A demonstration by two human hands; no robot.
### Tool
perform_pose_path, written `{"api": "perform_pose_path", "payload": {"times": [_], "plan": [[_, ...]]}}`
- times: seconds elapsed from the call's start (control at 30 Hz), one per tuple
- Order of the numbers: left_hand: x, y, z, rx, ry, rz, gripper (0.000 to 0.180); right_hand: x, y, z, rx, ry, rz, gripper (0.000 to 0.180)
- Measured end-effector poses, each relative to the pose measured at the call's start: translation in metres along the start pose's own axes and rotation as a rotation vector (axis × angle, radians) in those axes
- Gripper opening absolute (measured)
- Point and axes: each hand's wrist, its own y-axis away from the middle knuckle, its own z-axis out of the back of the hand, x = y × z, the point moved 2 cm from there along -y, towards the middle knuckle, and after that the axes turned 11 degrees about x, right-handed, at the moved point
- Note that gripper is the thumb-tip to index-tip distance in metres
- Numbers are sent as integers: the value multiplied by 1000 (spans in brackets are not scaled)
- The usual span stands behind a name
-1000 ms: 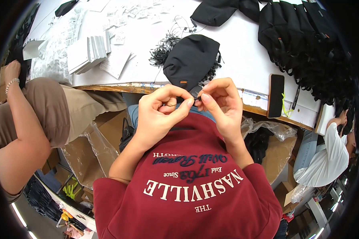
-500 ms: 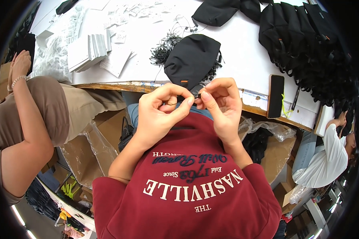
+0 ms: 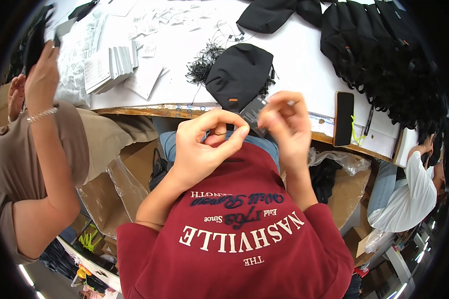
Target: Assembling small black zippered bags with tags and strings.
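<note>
My left hand [image 3: 204, 144] is raised in front of the table edge, thumb and forefinger pinched together. Whatever lies between those fingertips is too small to make out. Apart from it, to the right, my right hand [image 3: 290, 124] is smeared by motion, its fingers curled. A dark hang tag [image 3: 254, 115] with pale print shows between the two hands, against the lower edge of a black fabric pouch [image 3: 239, 72]. That pouch lies on the table just beyond my hands, with a small orange label at its near end.
Thin black tag strings [image 3: 204, 62] lie heaped left of the pouch. Stacked white cards [image 3: 110, 67] stand further left. Many black pouches [image 3: 369, 45] are piled right, near a phone [image 3: 343, 119]. A co-worker's arm [image 3: 52, 159] is at left; another person [image 3: 404, 194] sits right.
My right hand has moved right, away from my left fingertips, and the dark tag shows more. My left hand keeps its pinch. The co-worker at left has raised a hand.
</note>
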Motion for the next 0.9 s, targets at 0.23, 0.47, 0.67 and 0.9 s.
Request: {"api": "perform_pose_path", "payload": {"times": [0.23, 0.47, 0.67, 0.9], "plan": [[-10, -11, -10, 325, 5, -158, 10, -80, 5, 70, -143, -296, -566, 21], [-17, -6, -23, 622, -7, -306, 10, -62, -14, 47, -102, -287, -563, 24], [-12, -22, 4, 238, -508, -503, 44, -7, -12, 47, 54, 9, -430, 10], [-2, -24, 7, 189, -1012, -680, 25, 41, -14, 28, 330, 746, -256, 19]]}}
